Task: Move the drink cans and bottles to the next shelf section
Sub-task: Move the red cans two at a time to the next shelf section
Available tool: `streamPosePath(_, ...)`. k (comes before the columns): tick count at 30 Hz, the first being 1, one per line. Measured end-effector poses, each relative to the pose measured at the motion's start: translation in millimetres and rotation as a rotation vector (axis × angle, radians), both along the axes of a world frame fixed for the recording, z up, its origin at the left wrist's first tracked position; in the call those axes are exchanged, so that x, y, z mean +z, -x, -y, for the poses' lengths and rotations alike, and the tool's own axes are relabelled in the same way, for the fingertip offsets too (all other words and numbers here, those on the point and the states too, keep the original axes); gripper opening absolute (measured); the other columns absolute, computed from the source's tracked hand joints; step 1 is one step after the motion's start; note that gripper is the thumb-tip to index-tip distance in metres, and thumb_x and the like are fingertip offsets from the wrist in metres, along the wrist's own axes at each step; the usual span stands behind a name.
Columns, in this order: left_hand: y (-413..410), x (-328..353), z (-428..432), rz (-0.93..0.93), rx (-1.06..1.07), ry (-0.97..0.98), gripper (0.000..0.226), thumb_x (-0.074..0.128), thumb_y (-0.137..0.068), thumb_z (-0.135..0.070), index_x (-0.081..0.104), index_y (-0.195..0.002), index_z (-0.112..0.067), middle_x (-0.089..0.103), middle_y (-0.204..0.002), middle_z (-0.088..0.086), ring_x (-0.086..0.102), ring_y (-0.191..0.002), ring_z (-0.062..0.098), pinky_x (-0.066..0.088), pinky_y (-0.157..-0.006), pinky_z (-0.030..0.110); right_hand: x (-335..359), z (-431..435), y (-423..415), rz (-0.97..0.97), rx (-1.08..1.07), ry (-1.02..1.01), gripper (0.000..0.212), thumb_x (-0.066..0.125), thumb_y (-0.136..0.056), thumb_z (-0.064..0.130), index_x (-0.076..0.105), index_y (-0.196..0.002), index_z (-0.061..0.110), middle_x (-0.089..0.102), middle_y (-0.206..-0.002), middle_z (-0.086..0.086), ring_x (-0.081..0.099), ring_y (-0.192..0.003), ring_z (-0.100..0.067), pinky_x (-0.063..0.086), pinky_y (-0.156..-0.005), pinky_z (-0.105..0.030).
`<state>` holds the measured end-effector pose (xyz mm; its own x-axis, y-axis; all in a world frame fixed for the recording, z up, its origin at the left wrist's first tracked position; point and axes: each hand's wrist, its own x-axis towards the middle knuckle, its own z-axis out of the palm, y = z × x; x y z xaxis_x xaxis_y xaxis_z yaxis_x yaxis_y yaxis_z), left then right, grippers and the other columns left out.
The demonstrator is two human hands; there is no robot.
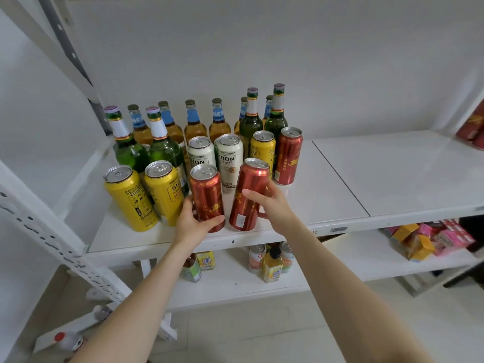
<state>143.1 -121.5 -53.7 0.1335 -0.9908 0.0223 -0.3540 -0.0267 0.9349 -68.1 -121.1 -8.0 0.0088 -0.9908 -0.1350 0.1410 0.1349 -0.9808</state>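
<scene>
Firstly, at far left of the white shelf (125, 239), two yellow cans (131, 197), upright near the front edge and just beside each other. Behind these, two green bottles (163, 145); farther back, along the wall, a row of amber bottles (195, 127) with blue neck labels.

Next, with the left hand (193, 224), grips the lower half of an upright red can (207, 195): thumb across the near face, fingers curled round the left side, base down on the shelf. Behind that, two white cans (230, 161) side by side.

Then, with the right hand (275, 205), holds a tilted red can (248, 197) from its right side, fingers curled across the front, top leaning right. Cannot tell whether its base touches the shelf.

Farther right, a third yellow can (263, 150) and a third red can (289, 155), upright and just beside each other, with two taller green bottles (277, 119) behind.

Past a thin seam (340, 179), the next shelf section (406, 174), white, with red packs (474, 127) at its far right end.

Below, on the lower shelf (235, 284), small bottles (272, 265) at left and coloured boxes (419, 244) at right.
</scene>
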Motion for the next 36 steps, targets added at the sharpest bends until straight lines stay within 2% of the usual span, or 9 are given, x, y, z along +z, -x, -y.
streamPosePath(3,0.2,5.0,-10.6,-0.029,-0.035,-0.039,0.091,0.094,-0.06,-0.031,0.041,-0.135,-0.033,0.06,-0.129,-0.007,0.057,-0.113,0.014,0.046,-0.095,0.036,2.8,-14.9,6.5,0.036,-0.067,-0.057,0.054,0.081,-0.079,0.029,0.055,-0.126,0.028,0.066,-0.12,0.006,0.062,-0.108,-0.013,0.047,-0.097,-0.05)
streamPosePath(7,8.9,14.7,-26.7,-0.079,-0.072,-0.09,0.079,0.093,-0.061,-0.03,0.039,-0.117,-0.045,0.055,-0.109,-0.02,0.055,-0.1,0.006,0.042,-0.078,0.022,8.2,-37.5,21.0,0.04,-0.144,-0.087,0.055,0.08,-0.08,0.03,0.054,-0.128,0.024,0.065,-0.123,-0.001,0.062,-0.112,-0.021,0.046,-0.099,-0.056)
streamPosePath(13,28.9,26.0,-42.9,-0.173,-0.125,-0.115,0.082,0.092,-0.064,-0.028,0.045,-0.13,-0.033,0.06,-0.12,-0.012,0.057,-0.106,0.008,0.046,-0.09,0.033,22.6,-65.1,50.7,0.028,-0.228,-0.072,0.055,0.079,-0.081,0.032,0.054,-0.129,0.022,0.065,-0.124,-0.007,0.063,-0.113,-0.026,0.048,-0.097,-0.058)
streamPosePath(17,42.3,35.4,-47.0,-0.188,-0.159,-0.106,0.072,0.091,-0.066,-0.028,0.047,-0.122,-0.038,0.061,-0.116,-0.013,0.058,-0.109,0.009,0.049,-0.09,0.035,30.1,-79.8,72.0,0.026,-0.273,-0.073,0.054,0.077,-0.083,0.031,0.053,-0.13,0.019,0.065,-0.124,-0.008,0.062,-0.115,-0.027,0.046,-0.099,-0.061)
streamPosePath(20,53.3,40.3,-48.4,-0.21,-0.196,-0.115,0.069,0.091,-0.065,-0.028,0.049,-0.118,-0.04,0.062,-0.112,-0.016,0.059,-0.11,0.009,0.055,-0.082,0.036,34.1,-87.3,91.3,0.031,-0.294,-0.072,0.054,0.077,-0.083,0.032,0.053,-0.13,0.019,0.065,-0.124,-0.009,0.061,-0.116,-0.028,0.045,-0.1,-0.063)
streamPosePath(22,63.0,42.6,-49.3,-0.211,-0.218,-0.121,0.063,0.091,-0.065,-0.029,0.05,-0.111,-0.045,0.061,-0.11,-0.02,0.057,-0.106,0.003,0.053,-0.091,0.041,35.7,-90.1,105.0,0.035,-0.299,-0.068,0.055,0.076,-0.084,0.033,0.052,-0.131,0.02,0.065,-0.124,-0.008,0.06,-0.117,-0.029,0.044,-0.101,-0.063)
streamPosePath(24,75.2,44.3,-50.2,-0.21,-0.234,-0.128,0.06,0.091,-0.065,-0.028,0.051,-0.106,-0.046,0.062,-0.112,-0.017,0.059,-0.108,0.005,0.051,-0.097,0.045,36.2,-91.1,119.4,0.039,-0.307,-0.064,0.055,0.075,-0.085,0.033,0.052,-0.132,0.019,0.065,-0.125,-0.008,0.06,-0.118,-0.029,0.044,-0.102,-0.063)
streamPosePath(29,117.2,47.8,-54.4,-0.201,-0.235,-0.129,0.075,0.091,-0.064,-0.03,0.051,-0.126,-0.034,0.064,-0.123,-0.005,0.058,-0.118,0.017,0.049,-0.102,0.051,38.7,-90.1,161.2,0.039,-0.307,-0.067,0.051,0.074,-0.086,0.033,0.054,-0.131,0.019,0.066,-0.122,-0.008,0.061,-0.114,-0.027,0.046,-0.099,-0.062)
streamPosePath(36,199.3,47.6,-65.2,-0.24,-0.197,-0.127,0.073,0.091,-0.064,-0.03,0.052,-0.125,-0.033,0.067,-0.119,-0.005,0.062,-0.114,0.016,0.052,-0.097,0.048,46.9,-88.4,244.1,0.006,-0.247,-0.076,0.048,0.074,-0.085,0.034,0.055,-0.126,0.02,0.067,-0.119,-0.007,0.061,-0.114,-0.027,0.048,-0.095,-0.056)
